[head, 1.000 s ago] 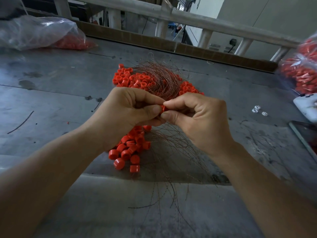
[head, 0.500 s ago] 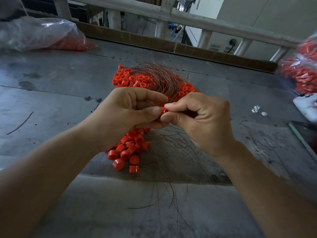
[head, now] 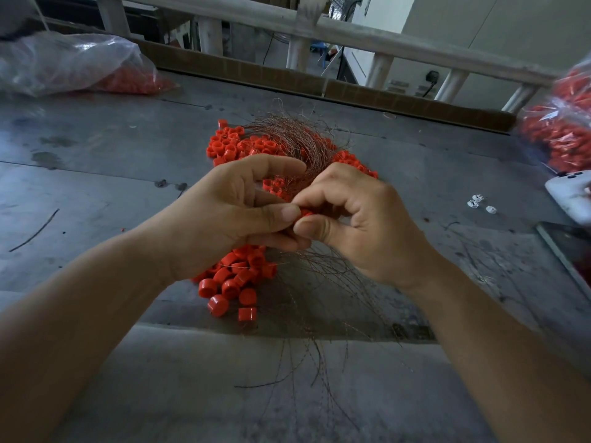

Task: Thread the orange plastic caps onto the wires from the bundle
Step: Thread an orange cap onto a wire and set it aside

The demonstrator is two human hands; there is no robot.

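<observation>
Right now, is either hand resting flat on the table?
No, the left hand and right hand are raised, fingertips meeting at an orange cap.

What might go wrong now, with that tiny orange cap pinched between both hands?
The orange cap, pinched only by the fingertips of the left hand and right hand, might slip and vanish among the loose caps below. The thin wires lie tangled, so pulling one could snag or drag others.
</observation>
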